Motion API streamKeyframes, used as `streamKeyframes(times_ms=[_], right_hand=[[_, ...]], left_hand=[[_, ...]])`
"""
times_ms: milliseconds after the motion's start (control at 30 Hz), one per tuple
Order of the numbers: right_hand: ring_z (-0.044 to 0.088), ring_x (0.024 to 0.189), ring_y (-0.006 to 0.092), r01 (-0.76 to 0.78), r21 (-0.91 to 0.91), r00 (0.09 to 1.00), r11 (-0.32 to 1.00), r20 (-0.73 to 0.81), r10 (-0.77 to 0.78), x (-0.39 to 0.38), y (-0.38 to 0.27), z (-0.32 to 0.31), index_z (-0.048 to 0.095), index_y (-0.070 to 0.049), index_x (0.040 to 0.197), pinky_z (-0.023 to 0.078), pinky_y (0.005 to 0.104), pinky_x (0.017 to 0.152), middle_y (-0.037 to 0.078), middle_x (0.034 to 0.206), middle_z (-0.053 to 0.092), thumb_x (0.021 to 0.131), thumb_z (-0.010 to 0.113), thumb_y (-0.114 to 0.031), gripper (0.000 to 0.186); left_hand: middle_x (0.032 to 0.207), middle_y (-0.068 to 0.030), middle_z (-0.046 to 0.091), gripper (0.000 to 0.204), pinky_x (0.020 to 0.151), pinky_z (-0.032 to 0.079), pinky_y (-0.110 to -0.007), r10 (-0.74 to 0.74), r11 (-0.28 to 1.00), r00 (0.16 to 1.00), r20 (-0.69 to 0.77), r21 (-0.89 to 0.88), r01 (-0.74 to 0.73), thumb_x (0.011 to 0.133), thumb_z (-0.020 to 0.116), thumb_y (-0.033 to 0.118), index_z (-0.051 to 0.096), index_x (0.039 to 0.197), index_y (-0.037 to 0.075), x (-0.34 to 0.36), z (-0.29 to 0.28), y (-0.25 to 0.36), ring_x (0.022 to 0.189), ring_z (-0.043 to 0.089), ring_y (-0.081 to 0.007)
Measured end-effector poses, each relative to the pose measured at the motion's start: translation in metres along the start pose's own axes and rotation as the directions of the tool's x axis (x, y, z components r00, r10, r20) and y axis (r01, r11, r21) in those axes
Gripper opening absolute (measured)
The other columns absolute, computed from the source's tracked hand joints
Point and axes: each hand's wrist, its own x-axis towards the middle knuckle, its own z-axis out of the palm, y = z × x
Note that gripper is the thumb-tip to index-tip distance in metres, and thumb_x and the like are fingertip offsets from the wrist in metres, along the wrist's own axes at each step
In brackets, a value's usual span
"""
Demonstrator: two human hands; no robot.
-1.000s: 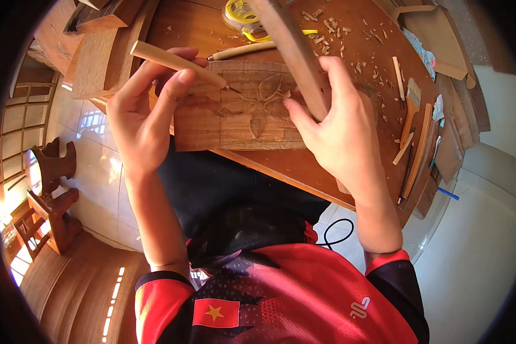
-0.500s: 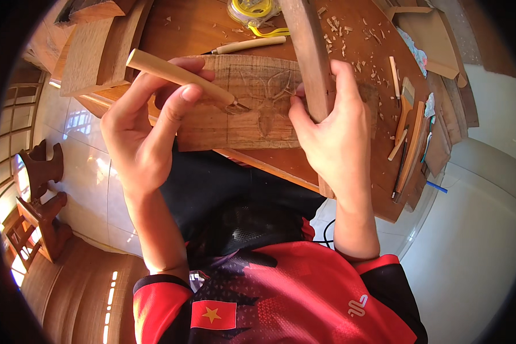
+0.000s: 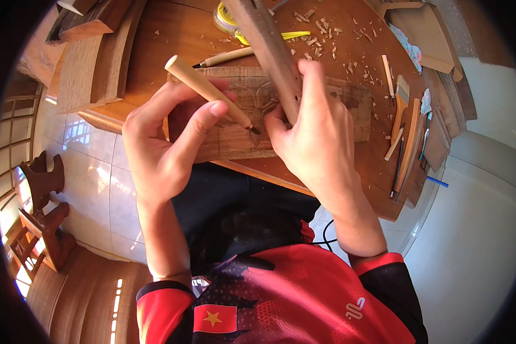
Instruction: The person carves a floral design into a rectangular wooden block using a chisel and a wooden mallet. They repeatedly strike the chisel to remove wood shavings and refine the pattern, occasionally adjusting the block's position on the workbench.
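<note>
My left hand (image 3: 160, 143) pinches the pale round handle of a carving chisel (image 3: 206, 89) between thumb and fingers. The chisel slants down to the right, its short dark blade over the wooden board (image 3: 229, 140). Whether the tip touches the wood I cannot tell. Faint carved lines mark the board, which lies on the table in front of me. In my right hand (image 3: 318, 132) is a thick brown wooden bar (image 3: 264, 51), gripped near its lower end and leaning up to the left. My right hand and the bar hide part of the carving.
Behind the board lie a second chisel (image 3: 229, 56) and a yellow tape roll (image 3: 226, 20). Wood shavings (image 3: 321, 28) are scattered at the back. A flat brush (image 3: 401, 100) and thin tools lie at the right edge. Thick wood blocks (image 3: 97, 69) stand at the far left.
My left hand has moved right with the chisel, which now points more steeply down. My right hand has shifted left, and the bar leans further left.
</note>
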Motion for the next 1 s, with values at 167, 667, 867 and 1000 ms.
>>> streamKeyframes(times_ms=[167,667,867,1000], right_hand=[[0.071,0.078,0.0472,0.058,-0.012,0.995,0.998,0.082,-0.057,0.015,0.006,-0.006,0.048,-0.005,0.127,0.056,0.0533,0.066,0.026,0.082,0.07,0.078,0.076,-0.004,0.056],[0.076,0.087,0.0354,0.057,0.375,0.994,0.925,0.061,-0.086,0.013,0.04,-0.009,0.055,-0.001,0.119,0.057,0.0406,0.074,0.021,0.092,0.074,0.085,0.08,-0.009,0.043],[0.072,0.077,0.0417,0.088,0.247,0.995,0.965,0.021,-0.096,0.015,0.029,-0.004,0.054,-0.004,0.119,0.054,0.047,0.066,0.022,0.083,0.071,0.084,0.079,-0.009,0.044],[0.074,0.075,0.0368,0.072,0.19,0.996,0.979,-0.073,-0.059,0.024,0.032,-0.017,0.056,-0.003,0.118,0.056,0.0442,0.066,0.02,0.084,0.072,0.086,0.076,-0.01,0.039]], left_hand=[[0.094,-0.0038,0.077,0.019,0.074,0.05,-0.021,0.025,0.993,0.993,-0.114,-0.115,-0.038,0.094,0.076,0.009,0.077,0.11,0.0,0.004,0.01,-0.007,0.085,0.069,-0.0065],[0.108,-0.0162,0.074,0.023,0.096,0.053,-0.031,-0.047,0.999,0.999,-0.024,-0.02,0.046,0.099,0.068,0.005,0.069,0.117,-0.011,0.0,0.007,-0.006,0.103,0.07,-0.0194],[0.095,-0.0052,0.077,0.02,0.075,0.05,-0.021,-0.017,0.995,0.99,-0.137,-0.097,0.003,0.096,0.074,0.009,0.075,0.112,-0.003,0.0,0.015,-0.008,0.083,0.068,-0.0066],[0.097,-0.0061,0.078,0.021,0.078,0.052,-0.022,-0.026,0.996,0.993,-0.118,-0.089,0.016,0.097,0.073,0.009,0.074,0.113,-0.004,-0.001,0.013,-0.007,0.085,0.069,-0.0082]])
